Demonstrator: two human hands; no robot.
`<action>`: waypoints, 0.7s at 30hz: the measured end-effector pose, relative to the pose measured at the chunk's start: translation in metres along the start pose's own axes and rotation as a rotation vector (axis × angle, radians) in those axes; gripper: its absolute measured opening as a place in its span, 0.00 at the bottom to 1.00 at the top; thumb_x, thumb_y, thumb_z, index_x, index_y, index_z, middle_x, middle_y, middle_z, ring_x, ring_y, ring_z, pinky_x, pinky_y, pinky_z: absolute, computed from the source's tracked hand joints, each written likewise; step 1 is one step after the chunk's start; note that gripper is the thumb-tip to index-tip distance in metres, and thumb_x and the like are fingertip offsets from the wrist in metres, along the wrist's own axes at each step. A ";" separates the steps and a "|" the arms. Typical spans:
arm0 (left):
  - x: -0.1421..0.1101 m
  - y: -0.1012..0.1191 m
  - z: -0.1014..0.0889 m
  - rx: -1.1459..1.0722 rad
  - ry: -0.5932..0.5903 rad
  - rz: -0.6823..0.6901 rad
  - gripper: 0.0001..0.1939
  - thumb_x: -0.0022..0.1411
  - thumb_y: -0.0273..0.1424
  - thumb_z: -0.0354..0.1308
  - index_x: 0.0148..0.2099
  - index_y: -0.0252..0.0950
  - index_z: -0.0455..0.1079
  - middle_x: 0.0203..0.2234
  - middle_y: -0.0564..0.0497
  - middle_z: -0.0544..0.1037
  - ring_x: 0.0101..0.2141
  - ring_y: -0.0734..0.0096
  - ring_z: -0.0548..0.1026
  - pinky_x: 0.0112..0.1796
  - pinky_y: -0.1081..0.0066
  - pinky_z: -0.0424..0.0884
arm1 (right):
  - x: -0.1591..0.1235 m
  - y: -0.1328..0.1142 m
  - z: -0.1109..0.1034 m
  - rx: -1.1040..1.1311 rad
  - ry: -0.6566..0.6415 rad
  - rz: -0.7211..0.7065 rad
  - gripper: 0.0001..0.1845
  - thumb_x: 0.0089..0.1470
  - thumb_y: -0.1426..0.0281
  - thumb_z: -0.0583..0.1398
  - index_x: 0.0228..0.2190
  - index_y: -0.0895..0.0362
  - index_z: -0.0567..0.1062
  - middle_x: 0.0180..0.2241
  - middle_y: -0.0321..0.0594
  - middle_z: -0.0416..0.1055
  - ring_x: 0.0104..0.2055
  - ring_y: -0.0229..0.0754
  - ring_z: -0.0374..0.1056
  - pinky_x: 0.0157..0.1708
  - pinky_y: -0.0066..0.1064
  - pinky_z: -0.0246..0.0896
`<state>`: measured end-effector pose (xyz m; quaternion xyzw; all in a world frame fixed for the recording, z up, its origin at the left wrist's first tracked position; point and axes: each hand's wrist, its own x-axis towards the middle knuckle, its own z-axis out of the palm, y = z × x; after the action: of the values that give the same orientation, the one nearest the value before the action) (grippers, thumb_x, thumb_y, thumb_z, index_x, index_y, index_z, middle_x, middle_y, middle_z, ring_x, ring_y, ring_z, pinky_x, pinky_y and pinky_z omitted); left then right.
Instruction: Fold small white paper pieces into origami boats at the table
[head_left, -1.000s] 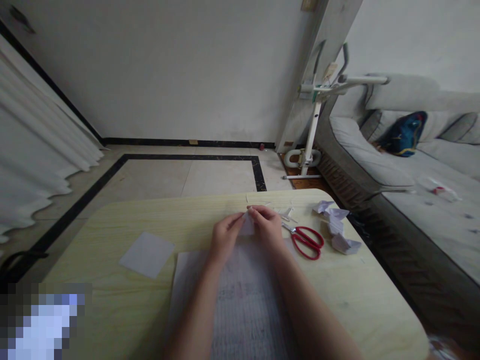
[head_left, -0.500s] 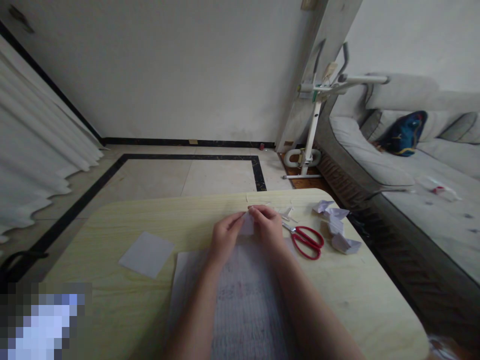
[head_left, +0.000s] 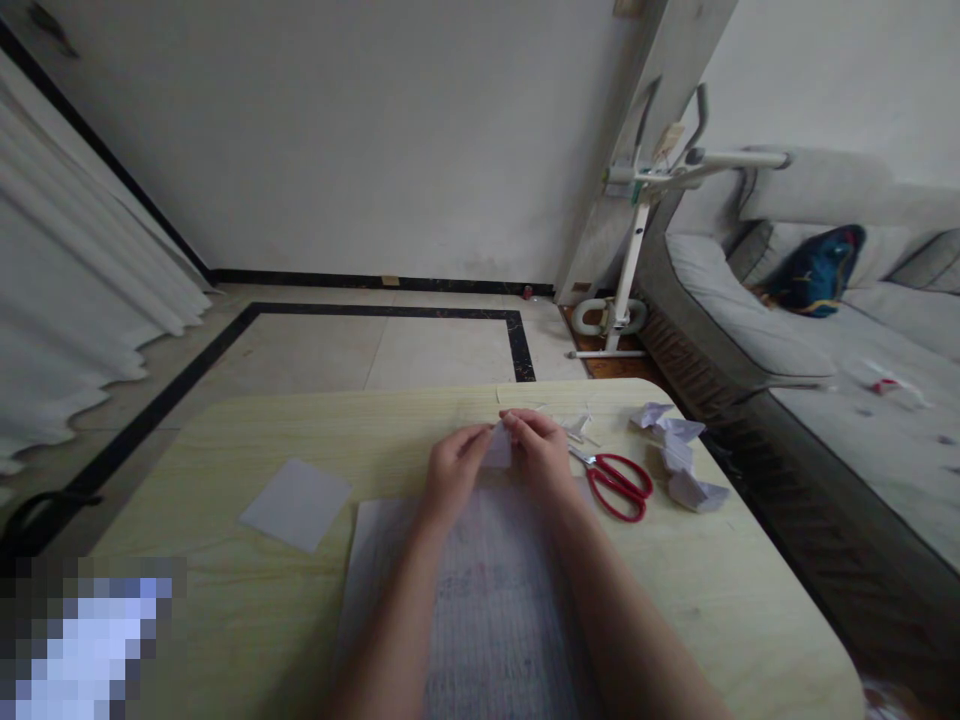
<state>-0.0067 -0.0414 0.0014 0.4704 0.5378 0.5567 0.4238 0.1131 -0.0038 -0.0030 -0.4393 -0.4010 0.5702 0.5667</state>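
A small folded piece of white paper (head_left: 500, 448) is held between my two hands, just past the far edge of a large written sheet (head_left: 487, 600). My left hand (head_left: 454, 468) pinches its left side with thumb and fingertips. At its top corner, the thumb and fingers of my right hand (head_left: 541, 448) close on the paper. Red-handled scissors (head_left: 621, 486) lie right of my right hand, their blades pointing towards it. Thin paper scraps (head_left: 579, 427) are scattered beyond the blades. Off to the left, a square sheet of white paper (head_left: 297, 504) lies flat.
Several folded paper shapes (head_left: 679, 452) lie in a row near the right edge of the wooden table (head_left: 739, 610). Past the table stand a white exercise machine (head_left: 628, 262) and a grey sofa (head_left: 885, 400). A white curtain (head_left: 75, 270) hangs at the left.
The whole view has shifted slightly, so things appear a little further right. Both hands keep their hold on the small paper, with hardly any visible change in their pose.
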 end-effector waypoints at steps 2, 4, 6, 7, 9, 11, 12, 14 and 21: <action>0.000 -0.001 0.000 -0.002 0.000 0.002 0.13 0.58 0.37 0.58 0.40 0.34 0.77 0.38 0.47 0.81 0.41 0.62 0.77 0.44 0.68 0.69 | 0.000 -0.001 0.000 0.002 0.009 -0.010 0.08 0.40 0.64 0.66 0.23 0.56 0.79 0.19 0.34 0.70 0.22 0.36 0.60 0.24 0.28 0.54; 0.000 -0.002 0.000 -0.004 0.005 -0.002 0.13 0.57 0.36 0.58 0.40 0.34 0.77 0.38 0.47 0.81 0.41 0.62 0.77 0.44 0.67 0.69 | -0.001 -0.001 0.000 -0.015 0.010 -0.024 0.07 0.40 0.65 0.66 0.23 0.56 0.79 0.19 0.34 0.71 0.23 0.36 0.61 0.26 0.29 0.55; 0.001 -0.002 0.000 -0.004 0.007 -0.007 0.13 0.57 0.36 0.58 0.40 0.34 0.77 0.38 0.47 0.81 0.41 0.62 0.77 0.44 0.67 0.69 | -0.001 -0.001 0.000 -0.039 0.009 -0.046 0.06 0.41 0.65 0.66 0.23 0.55 0.79 0.19 0.34 0.72 0.23 0.37 0.62 0.27 0.29 0.56; 0.001 -0.002 0.000 -0.002 0.009 -0.008 0.13 0.57 0.36 0.58 0.40 0.34 0.77 0.38 0.47 0.81 0.41 0.62 0.77 0.44 0.67 0.69 | -0.001 -0.001 0.000 -0.052 0.011 -0.057 0.06 0.41 0.66 0.66 0.22 0.55 0.79 0.20 0.34 0.72 0.24 0.37 0.63 0.28 0.29 0.57; 0.001 -0.001 0.000 0.003 0.005 -0.008 0.13 0.58 0.35 0.57 0.40 0.34 0.77 0.38 0.47 0.81 0.41 0.62 0.77 0.44 0.67 0.69 | -0.001 -0.002 0.000 -0.067 0.017 -0.071 0.05 0.41 0.66 0.66 0.22 0.55 0.79 0.20 0.34 0.72 0.24 0.37 0.63 0.29 0.30 0.58; 0.000 -0.001 0.000 0.004 0.000 -0.007 0.13 0.58 0.35 0.57 0.40 0.34 0.77 0.38 0.46 0.81 0.41 0.62 0.77 0.45 0.67 0.69 | -0.001 -0.002 0.000 -0.066 0.019 -0.072 0.05 0.41 0.66 0.66 0.21 0.55 0.78 0.21 0.34 0.73 0.25 0.37 0.64 0.30 0.30 0.58; 0.000 -0.001 0.000 0.003 -0.002 -0.006 0.13 0.58 0.35 0.57 0.40 0.34 0.77 0.38 0.46 0.81 0.41 0.62 0.77 0.45 0.67 0.69 | -0.001 -0.002 0.001 -0.062 0.019 -0.074 0.05 0.40 0.67 0.66 0.21 0.55 0.78 0.21 0.34 0.73 0.25 0.37 0.64 0.30 0.30 0.58; 0.000 -0.001 0.000 -0.001 -0.004 -0.006 0.13 0.58 0.35 0.57 0.40 0.34 0.77 0.38 0.46 0.81 0.41 0.62 0.76 0.45 0.67 0.69 | -0.001 -0.002 0.001 -0.063 0.019 -0.084 0.05 0.41 0.67 0.66 0.21 0.55 0.78 0.22 0.34 0.73 0.25 0.37 0.64 0.31 0.30 0.58; 0.001 -0.003 0.000 0.038 -0.022 0.008 0.13 0.59 0.35 0.56 0.41 0.33 0.76 0.38 0.47 0.81 0.41 0.63 0.76 0.45 0.67 0.69 | -0.001 0.001 -0.001 -0.084 0.019 -0.102 0.07 0.41 0.67 0.65 0.18 0.56 0.75 0.18 0.31 0.68 0.22 0.35 0.59 0.26 0.28 0.54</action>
<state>-0.0070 -0.0407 -0.0019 0.4866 0.5415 0.5429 0.4186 0.1137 -0.0045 -0.0040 -0.4469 -0.4410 0.5193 0.5798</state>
